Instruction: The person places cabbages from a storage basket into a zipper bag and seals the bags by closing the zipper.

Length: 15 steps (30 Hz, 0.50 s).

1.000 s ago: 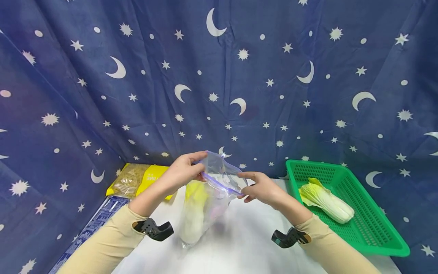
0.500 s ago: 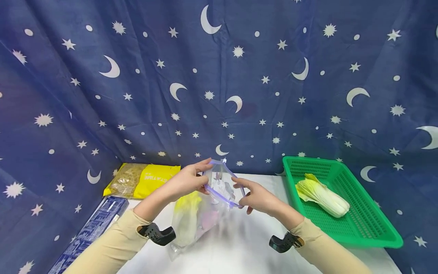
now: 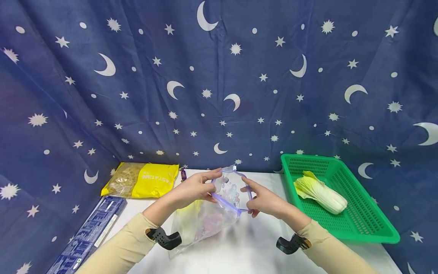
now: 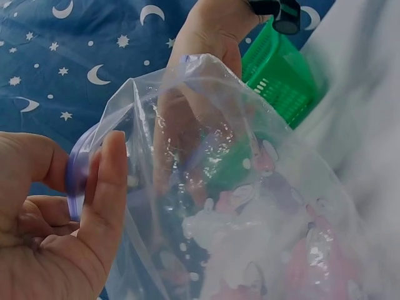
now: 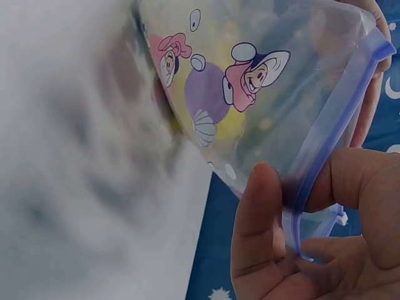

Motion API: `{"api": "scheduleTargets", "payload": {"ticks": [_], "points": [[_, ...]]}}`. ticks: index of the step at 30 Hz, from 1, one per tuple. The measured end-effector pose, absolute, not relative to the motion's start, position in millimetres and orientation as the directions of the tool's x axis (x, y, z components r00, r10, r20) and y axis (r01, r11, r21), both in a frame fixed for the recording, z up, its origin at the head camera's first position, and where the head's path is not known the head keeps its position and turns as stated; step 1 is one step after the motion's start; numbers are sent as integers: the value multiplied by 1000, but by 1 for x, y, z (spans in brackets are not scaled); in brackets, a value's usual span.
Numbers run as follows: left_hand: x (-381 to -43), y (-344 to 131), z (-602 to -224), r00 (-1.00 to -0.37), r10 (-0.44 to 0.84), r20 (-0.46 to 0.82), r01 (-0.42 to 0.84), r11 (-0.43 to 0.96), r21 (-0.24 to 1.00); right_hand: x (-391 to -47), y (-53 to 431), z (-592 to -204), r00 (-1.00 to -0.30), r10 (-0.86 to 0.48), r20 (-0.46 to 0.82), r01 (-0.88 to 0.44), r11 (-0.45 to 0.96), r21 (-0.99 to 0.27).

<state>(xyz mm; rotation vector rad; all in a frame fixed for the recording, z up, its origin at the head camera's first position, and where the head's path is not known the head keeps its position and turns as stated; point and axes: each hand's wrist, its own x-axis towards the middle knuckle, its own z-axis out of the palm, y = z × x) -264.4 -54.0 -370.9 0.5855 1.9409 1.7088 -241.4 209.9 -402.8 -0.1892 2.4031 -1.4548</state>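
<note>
A clear zip bag (image 3: 210, 224) with a purple zip edge and cartoon print is held over the white table, its mouth spread apart. My left hand (image 3: 195, 189) pinches the left side of the rim between thumb and fingers. On the opposite side my right hand (image 3: 265, 198) pinches the purple edge, as the zip strip (image 5: 328, 128) between its fingers shows in the right wrist view. Pale and yellow leafy produce (image 3: 188, 214) shows through the bag's left part; whether it lies inside or behind is unclear. The left hand partly covers it.
At right stands a green basket (image 3: 371, 213) with a napa cabbage (image 3: 321, 193) in it. A yellow pasta bag (image 3: 155, 180) lies at the back left, near a blue patterned box (image 3: 90, 236). A small purple-wrapped item (image 3: 183, 174) sits behind my left hand.
Both hands have moved down and slightly right in view, still pinching the rim. The zip bag's mouth gapes wider, and its body slants lower to the left. The head view has shifted slightly.
</note>
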Motion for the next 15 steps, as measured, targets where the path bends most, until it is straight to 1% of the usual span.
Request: {"api": "scheduleTargets", "payload": {"ticks": [5,15], "points": [[-264,-51,-383,-784,615,-85,-52,72,996,-240,215,-408,-938,-273,-214,65,468,-882],[-258,-42,-401,-801,599,-21,-54,-38,998,-235,222,-409,-932,-265,-248,93,486,-869]]}}
